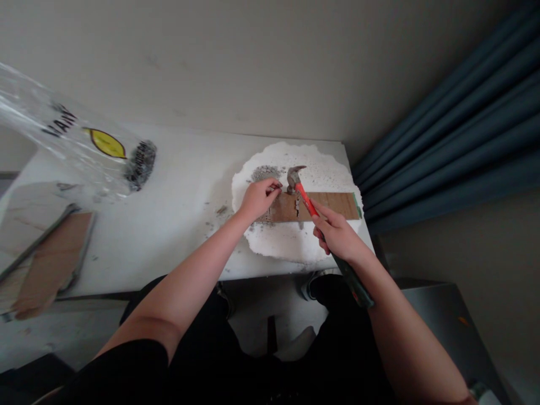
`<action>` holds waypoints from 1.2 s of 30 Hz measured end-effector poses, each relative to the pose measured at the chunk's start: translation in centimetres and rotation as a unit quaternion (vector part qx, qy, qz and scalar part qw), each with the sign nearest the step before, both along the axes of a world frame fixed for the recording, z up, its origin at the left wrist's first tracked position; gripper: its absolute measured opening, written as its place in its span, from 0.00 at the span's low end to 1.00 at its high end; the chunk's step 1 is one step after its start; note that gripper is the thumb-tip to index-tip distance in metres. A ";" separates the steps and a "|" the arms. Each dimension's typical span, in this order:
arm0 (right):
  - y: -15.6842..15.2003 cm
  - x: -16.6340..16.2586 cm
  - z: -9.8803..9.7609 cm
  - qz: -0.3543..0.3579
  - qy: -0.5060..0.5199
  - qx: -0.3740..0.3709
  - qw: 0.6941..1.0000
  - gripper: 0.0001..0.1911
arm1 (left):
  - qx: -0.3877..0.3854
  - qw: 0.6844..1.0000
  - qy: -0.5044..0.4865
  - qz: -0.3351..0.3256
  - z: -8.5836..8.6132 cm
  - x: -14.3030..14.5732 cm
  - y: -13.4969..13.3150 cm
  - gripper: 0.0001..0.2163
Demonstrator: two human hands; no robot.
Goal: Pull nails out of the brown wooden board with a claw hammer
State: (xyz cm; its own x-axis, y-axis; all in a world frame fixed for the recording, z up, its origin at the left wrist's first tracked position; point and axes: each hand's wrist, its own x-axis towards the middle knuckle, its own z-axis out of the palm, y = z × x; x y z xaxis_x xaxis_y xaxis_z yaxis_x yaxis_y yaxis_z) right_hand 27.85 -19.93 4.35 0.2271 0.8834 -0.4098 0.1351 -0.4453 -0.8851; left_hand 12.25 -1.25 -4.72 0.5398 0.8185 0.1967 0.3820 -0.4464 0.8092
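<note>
My right hand (336, 232) is wrapped round the handle of a claw hammer (304, 194) with a red neck and a dark grip. The hammer's metal head is over the back edge of a brown wooden board (335, 206), close to my left fingers. My left hand (259, 198) is closed in a pinch at the board's left end; whatever is between its fingertips is too small to make out. A ragged crack with grey crumbs crosses the board. Beneath it lies a white scalloped mat (280, 242), and a heap of grey fragments (266, 171) sits behind my left hand.
On the left of the white table (181, 185) stands a clear plastic bag (105, 143) with grey bits at its bottom. Another brown board (54, 259) and a dark bar (37, 242) lie at front left. A blue curtain (459, 129) hangs on the right.
</note>
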 end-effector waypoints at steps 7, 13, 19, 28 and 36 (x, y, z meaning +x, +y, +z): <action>0.1 0.0 0.1 -0.002 -0.003 -0.001 1.000 0.30 | 0.012 1.000 -0.002 -0.007 0.1 -0.1 -0.1 0.07; -0.4 -0.6 1.3 -0.026 0.021 0.054 0.998 0.30 | 0.043 0.998 0.049 0.002 0.0 0.0 -0.1 0.07; -0.7 -0.8 2.7 -0.023 0.038 0.103 0.994 0.31 | 0.033 0.999 0.025 0.015 -0.4 0.2 -0.3 0.17; -0.8 -1.6 2.0 0.006 0.050 0.080 0.996 0.31 | 0.047 0.999 0.020 0.013 -1.0 0.2 -0.3 0.22; -0.9 -1.7 1.8 0.020 0.019 0.107 0.994 0.31 | 0.051 0.998 0.025 0.013 -1.3 0.2 -0.2 0.23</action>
State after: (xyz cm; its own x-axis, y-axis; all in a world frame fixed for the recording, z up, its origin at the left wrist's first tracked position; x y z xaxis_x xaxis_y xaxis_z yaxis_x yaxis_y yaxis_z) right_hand 26.19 -20.85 6.11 0.1773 0.9593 -0.2198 0.1143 -0.2419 -0.9635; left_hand 12.46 -1.45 -5.99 0.5294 0.8095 0.2540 0.4327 -0.5151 0.7399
